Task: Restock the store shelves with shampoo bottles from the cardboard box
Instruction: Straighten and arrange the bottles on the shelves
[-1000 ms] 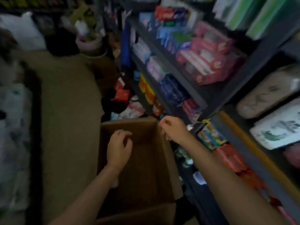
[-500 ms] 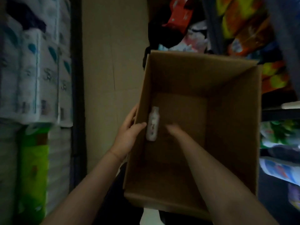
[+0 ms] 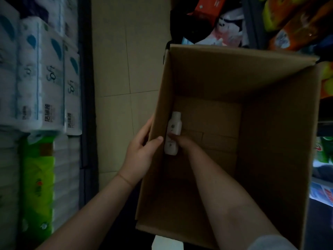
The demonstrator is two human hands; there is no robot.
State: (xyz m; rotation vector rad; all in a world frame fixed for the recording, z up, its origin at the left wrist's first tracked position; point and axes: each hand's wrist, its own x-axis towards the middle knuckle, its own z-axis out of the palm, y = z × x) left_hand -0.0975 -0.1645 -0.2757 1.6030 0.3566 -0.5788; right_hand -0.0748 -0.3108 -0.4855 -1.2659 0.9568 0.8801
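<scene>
An open cardboard box (image 3: 270, 141) stands on the floor below me. One white shampoo bottle (image 3: 173, 126) lies at its bottom against the left wall. My left hand (image 3: 142, 152) grips the box's left wall, thumb inside the rim. My right hand (image 3: 182, 143) reaches deep into the box, its fingers curled around the lower part of the bottle. The fingertips are partly hidden in the dim light.
Stacked white paper-roll packs (image 3: 41, 83) and a green pack (image 3: 37, 179) fill the left side. Tiled floor (image 3: 126, 69) runs between them and the box. Orange and yellow packets (image 3: 297, 20) and other goods sit on shelves at the right.
My view swung down from the shelves into the box. My left hand took the box's left wall and my right hand went down and closed on the bottle.
</scene>
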